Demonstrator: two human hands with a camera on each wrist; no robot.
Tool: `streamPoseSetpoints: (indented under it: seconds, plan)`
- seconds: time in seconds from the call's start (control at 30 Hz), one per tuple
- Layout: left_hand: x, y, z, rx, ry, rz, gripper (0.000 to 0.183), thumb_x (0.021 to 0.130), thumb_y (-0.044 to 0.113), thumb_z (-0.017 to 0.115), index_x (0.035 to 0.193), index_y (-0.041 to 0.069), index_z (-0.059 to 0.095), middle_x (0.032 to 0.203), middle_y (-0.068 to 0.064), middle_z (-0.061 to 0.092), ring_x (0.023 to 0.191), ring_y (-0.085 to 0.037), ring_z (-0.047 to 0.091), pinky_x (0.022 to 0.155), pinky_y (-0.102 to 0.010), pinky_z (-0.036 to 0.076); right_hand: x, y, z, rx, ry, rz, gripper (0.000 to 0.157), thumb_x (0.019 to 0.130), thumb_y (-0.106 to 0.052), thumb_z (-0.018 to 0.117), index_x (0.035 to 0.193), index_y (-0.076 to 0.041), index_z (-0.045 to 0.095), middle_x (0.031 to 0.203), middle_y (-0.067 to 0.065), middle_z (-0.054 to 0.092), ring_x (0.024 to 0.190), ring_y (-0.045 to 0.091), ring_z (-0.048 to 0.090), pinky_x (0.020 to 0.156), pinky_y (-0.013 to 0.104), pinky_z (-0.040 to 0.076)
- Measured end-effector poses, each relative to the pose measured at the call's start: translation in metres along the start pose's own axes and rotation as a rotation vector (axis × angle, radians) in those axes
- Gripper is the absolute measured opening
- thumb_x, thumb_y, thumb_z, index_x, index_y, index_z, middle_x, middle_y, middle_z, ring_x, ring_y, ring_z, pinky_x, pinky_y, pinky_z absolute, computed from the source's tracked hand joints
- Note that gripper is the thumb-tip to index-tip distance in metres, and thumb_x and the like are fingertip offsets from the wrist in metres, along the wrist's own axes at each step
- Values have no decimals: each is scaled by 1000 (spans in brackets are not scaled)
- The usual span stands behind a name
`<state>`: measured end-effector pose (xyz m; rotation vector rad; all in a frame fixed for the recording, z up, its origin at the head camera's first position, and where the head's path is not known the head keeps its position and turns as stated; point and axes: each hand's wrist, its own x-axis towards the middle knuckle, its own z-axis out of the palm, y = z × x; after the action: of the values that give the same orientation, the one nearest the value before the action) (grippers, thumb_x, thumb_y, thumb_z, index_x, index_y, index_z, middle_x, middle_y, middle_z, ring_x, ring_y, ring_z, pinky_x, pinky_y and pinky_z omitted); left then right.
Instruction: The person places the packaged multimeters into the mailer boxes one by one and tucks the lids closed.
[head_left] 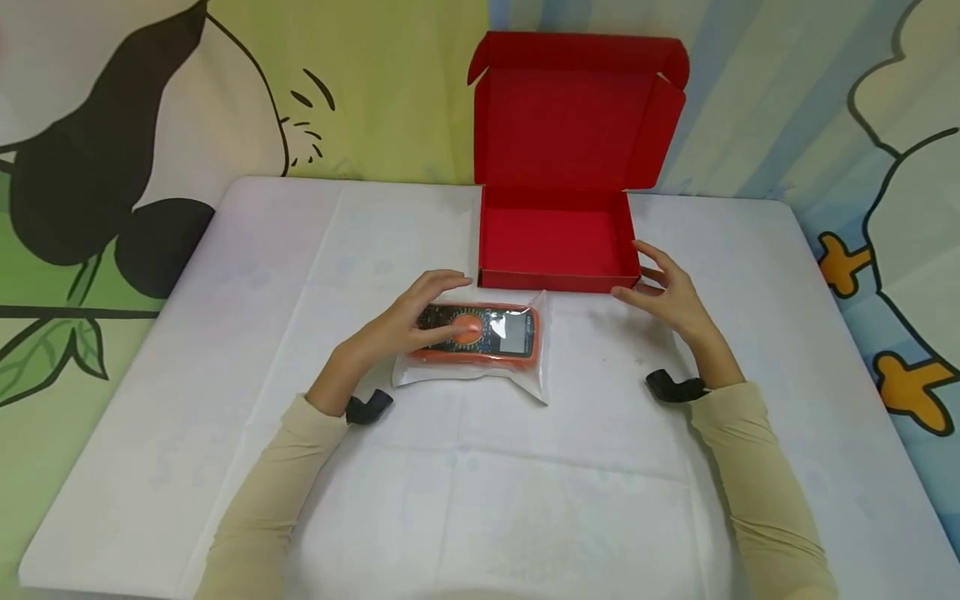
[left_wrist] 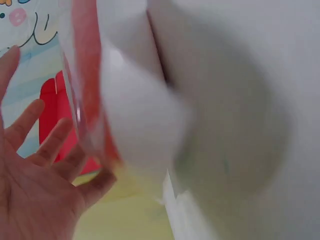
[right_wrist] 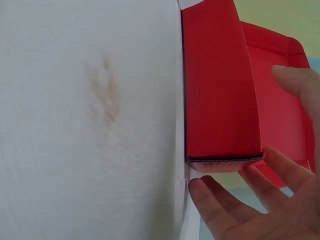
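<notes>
Presently, the orange-and-black rectangular multimeter lies in a clear plastic bag, just before the near side of the open red cardboard box, which stands by the far edge of the white-covered table. The left hand is over the multimeter's left end, its fingers loosely spread, the thumb over the dial. The right hand is also released, fingers parted at the box's near right corner; whether they touch it, I cannot tell.
</notes>
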<state>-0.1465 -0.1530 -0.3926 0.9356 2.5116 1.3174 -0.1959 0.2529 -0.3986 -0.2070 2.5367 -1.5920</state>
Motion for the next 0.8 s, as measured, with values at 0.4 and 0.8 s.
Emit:
streamPoseSetpoints:
  seconds: [0.4, 0.8]
  plan:
    - [3, -2, 19, 168, -125, -102, 107, 73, 48, 83, 155, 31, 18, 159, -2, 15, 144, -26, 18, 113, -59, 21, 2, 22, -3, 208, 27, -99, 61, 89, -2, 69, 145, -8, 47, 159, 5, 29, 123, 27, 51, 93, 13, 46]
    - [7, -6, 38, 490, -78, -51, 120, 58, 82, 70, 155, 33, 19, 157, -4, 24, 143, -22, 22, 112, -49, 20, 3, 34, -3, 299, -10, -150, 63, 89, 5, 66, 146, -11, 46, 160, 5, 27, 119, 11, 53, 94, 14, 45]
